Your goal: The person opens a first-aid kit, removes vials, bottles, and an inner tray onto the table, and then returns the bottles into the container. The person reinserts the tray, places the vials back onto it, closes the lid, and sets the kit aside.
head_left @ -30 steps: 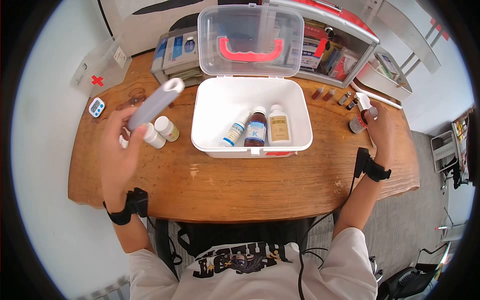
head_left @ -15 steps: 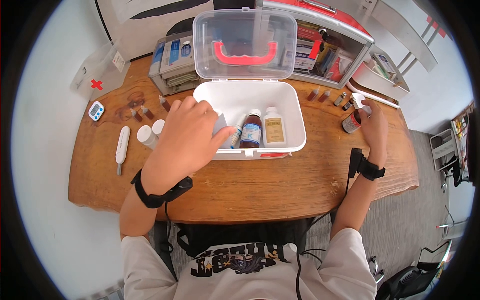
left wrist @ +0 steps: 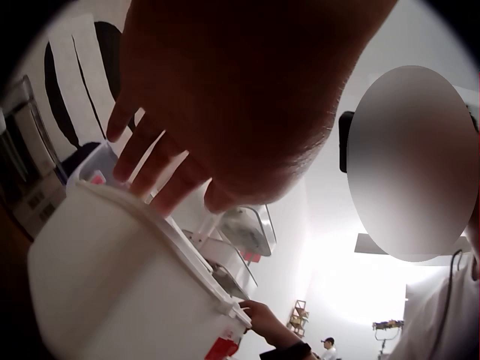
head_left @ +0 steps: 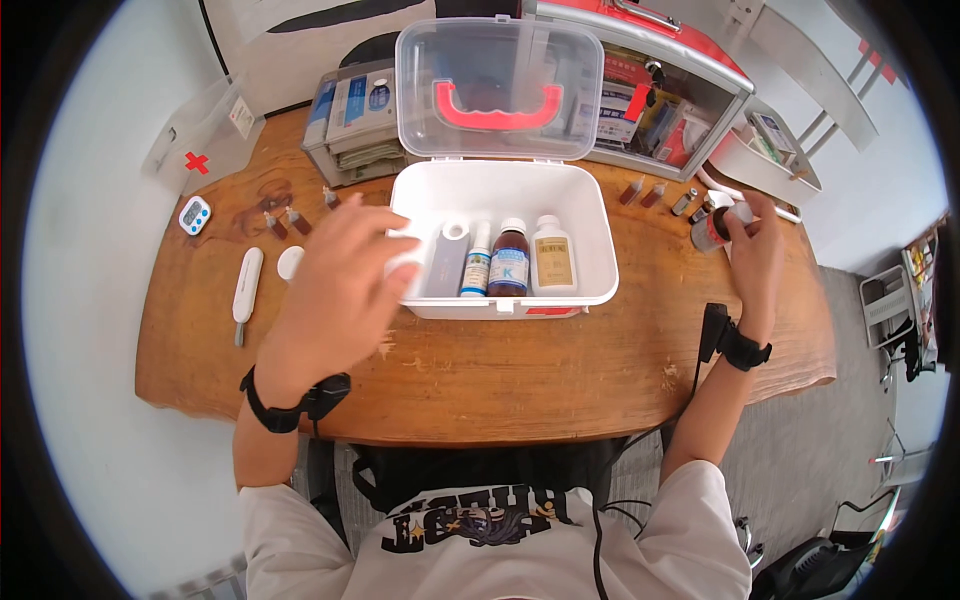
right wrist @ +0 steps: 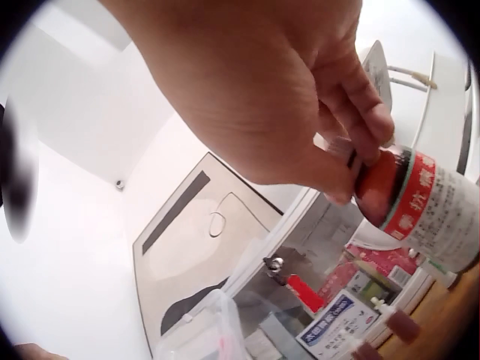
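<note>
My left hand (head_left: pixel 335 285) is at the left wall of the white lidded box (head_left: pixel 500 307), its fingers loosely extended with nothing held. In the left wrist view the fingers (left wrist: pixel 176 187) overlap the box's rim. Inside the box lie a grey elongated device (head_left: pixel 447 265) with a white ringed end, a white spray bottle (head_left: pixel 476 268), a brown bottle marked K (head_left: pixel 509 265) and a white bottle with a gold label (head_left: pixel 553 260). At the right, my right hand (head_left: pixel 757 255) pinches the top of a brown medicine bottle (right wrist: pixel 431 202) with a red-and-white label, tilted in the right wrist view.
A white pen-shaped thermometer (head_left: pixel 247 290), a white-capped bottle (head_left: pixel 290 263), small brown vials (head_left: pixel 298 220) and a timer (head_left: pixel 194 215) are at the left. More vials (head_left: pixel 655 194) stand by the glass-fronted cabinet (head_left: pixel 670 110) behind. The clear lid (head_left: pixel 500 60) stands raised.
My left hand has carried the grey device from the left into the box and let go, then drawn back leftward. My right hand keeps hold of the brown bottle, now tilted more.
</note>
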Motion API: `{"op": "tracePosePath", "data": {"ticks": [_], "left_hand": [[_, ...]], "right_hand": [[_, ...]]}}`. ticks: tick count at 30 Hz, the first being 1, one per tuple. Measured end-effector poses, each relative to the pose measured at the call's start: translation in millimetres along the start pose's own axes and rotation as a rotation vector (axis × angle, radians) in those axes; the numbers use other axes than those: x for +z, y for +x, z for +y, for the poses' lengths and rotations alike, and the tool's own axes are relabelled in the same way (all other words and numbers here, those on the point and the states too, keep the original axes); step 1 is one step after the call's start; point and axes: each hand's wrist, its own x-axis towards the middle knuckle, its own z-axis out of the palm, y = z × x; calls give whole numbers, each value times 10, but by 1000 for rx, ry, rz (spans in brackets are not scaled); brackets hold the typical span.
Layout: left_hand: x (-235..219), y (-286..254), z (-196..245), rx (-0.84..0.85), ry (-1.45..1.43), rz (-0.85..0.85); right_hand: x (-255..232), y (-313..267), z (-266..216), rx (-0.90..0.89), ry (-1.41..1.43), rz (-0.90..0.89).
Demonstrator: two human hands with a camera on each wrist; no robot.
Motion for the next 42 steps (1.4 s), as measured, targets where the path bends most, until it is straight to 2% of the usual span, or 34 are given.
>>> {"op": "tracePosePath", "data": {"ticks": [1, 2, 3, 4, 5, 7, 9, 11, 12, 13, 14, 15, 17, 18, 19, 20, 21, 23, 27, 29, 30, 32, 33, 35, 36, 37, 39, 41, 42], "left_hand": [[-45, -52, -49, -143, -81, 97], [-87, -106, -114, -286, -163, 191], [-112, -174, -223, -285, -165, 191], [-127, -257, -367, -357, -171, 239], [-136, -332, -500, -427, -175, 287], [-138, -470, -713, -437, -155, 309], [-65, -575, -870, -448, -135, 337], [52, -643, -1006, -452, -232, 409], [98, -668, -1066, -452, -231, 415], [136, -694, -1115, -473, -355, 387], [155, -730, -1141, -495, -479, 359], [157, -764, -1144, -502, -478, 365], [159, -795, -1144, -529, -494, 155], [159, -800, -1145, -534, -495, 158], [159, -796, -1146, -554, -493, 89], [165, -792, -1154, -572, -492, 19], [185, -800, -1171, -575, -496, 19], [213, -801, -1208, -583, -532, -12], [147, -781, -1049, -517, -440, 44], [125, -778, -1011, -641, -513, 51], [131, -783, -1017, -639, -511, 47], [94, -763, -1041, -740, -581, 215], [49, -735, -1022, -737, -571, 215], [-91, -542, -796, -625, -767, 406], [-158, -402, -640, -537, -798, 446], [-239, -256, -480, -543, -800, 448], [-337, 55, -230, -471, -858, 292], [-269, 384, -146, -401, -925, 85], [-177, 640, -45, -393, -869, -50]], "right_hand": [[-9, 16, -36, -1, -1, 1], [-11, 44, -57, -56, 177, 100], [-19, 68, -89, -111, 354, 200], [-47, 69, -214, -166, 633, 177], [-77, 54, -359, -162, 631, 180], [-120, 11, -640, -231, 832, 116], [-46, 15, -829, -276, 966, -76], [38, -27, -1034, -225, 970, -276], [104, -44, -1114, -269, 829, -290], [172, -67, -1187, -311, 687, -306], [222, -95, -1274, -317, 688, -313], [270, -124, -1356, -342, 589, -385], [321, -128, -1427, -371, 489, -456], [345, -118, -1443, -514, 299, -471], [371, -113, -1450, -652, 105, -481], [450, -105, -1424, -676, 99, -515], [504, -117, -1400, -677, 97, -520], [568, -126, -1372, -851, -113, -365], [562, -202, -1368, -801, 50, -244], [494, -210, -1335, -708, 97, -223], [466, -223, -1288, -704, 98, -221], [419, -210, -1189, -572, 209, -189], [401, -196, -1133, -570, 217, -184], [359, -165, -987, -311, 332, -196], [408, -144, -878, -233, 458, -180], [424, -133, -798, -234, 456, -185], [445, -110, -700, -156, 534, -199], [536, -146, -651, -168, 517, -227], [525, -157, -624, -172, 494, -245]]}}
